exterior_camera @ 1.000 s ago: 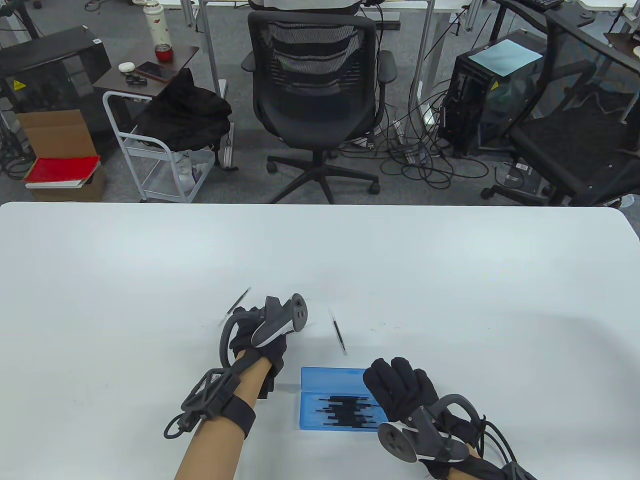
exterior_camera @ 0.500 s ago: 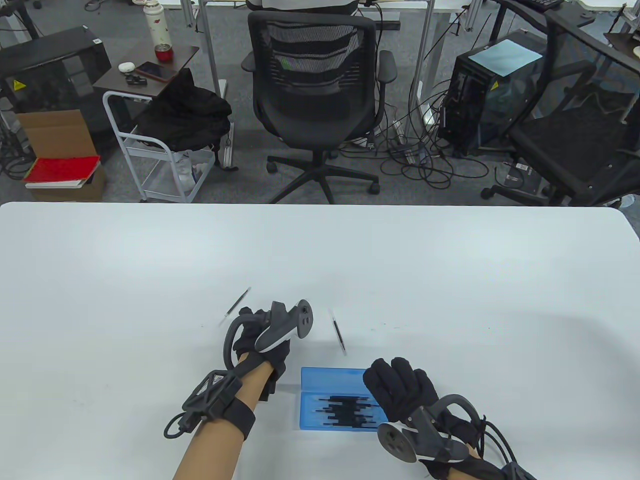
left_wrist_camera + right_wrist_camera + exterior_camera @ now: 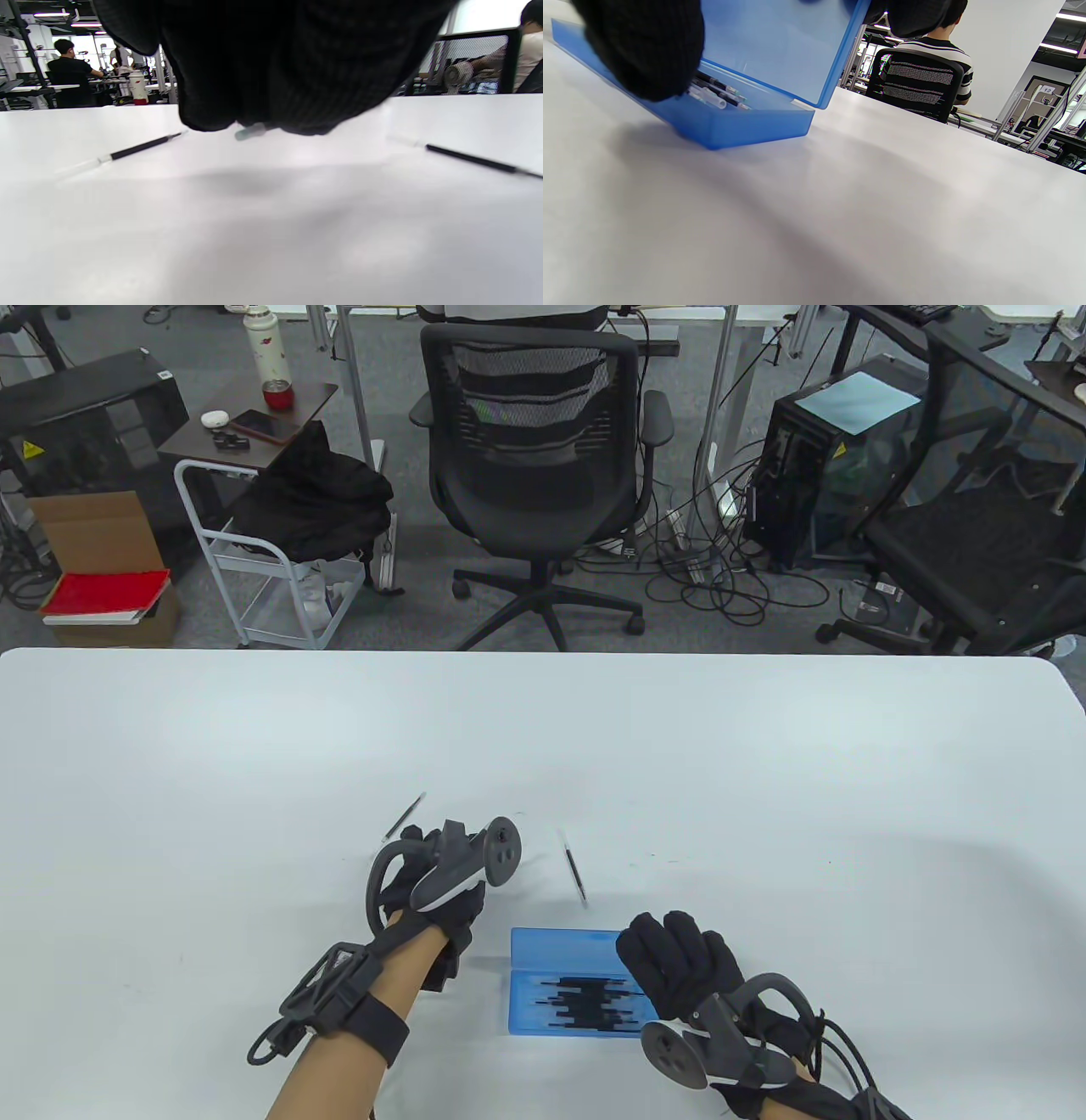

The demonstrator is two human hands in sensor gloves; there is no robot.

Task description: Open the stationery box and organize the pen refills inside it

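Note:
The blue stationery box (image 3: 543, 976) lies open near the table's front edge, with several black pen refills (image 3: 585, 1005) inside, also seen in the right wrist view (image 3: 717, 91). My right hand (image 3: 674, 963) grips the raised lid (image 3: 780, 42), thumb (image 3: 645, 51) in front of the box. My left hand (image 3: 420, 861) hovers low over the table left of the box, its fingers (image 3: 275, 63) curled; a pale refill tip (image 3: 251, 131) pokes out beneath them. One loose refill (image 3: 404, 819) (image 3: 140, 147) lies just beyond that hand. Another loose refill (image 3: 576, 878) (image 3: 471, 159) lies between the hand and the box.
The white table (image 3: 764, 780) stretches wide behind and to both sides. Beyond its far edge stand a black office chair (image 3: 534, 458), a white cart (image 3: 254, 560) and a computer tower (image 3: 814, 466). A person in a striped shirt (image 3: 933, 46) sits there.
My left hand drifted right, then back left and slightly toward me. The right hand, the box and both loose refills stayed put.

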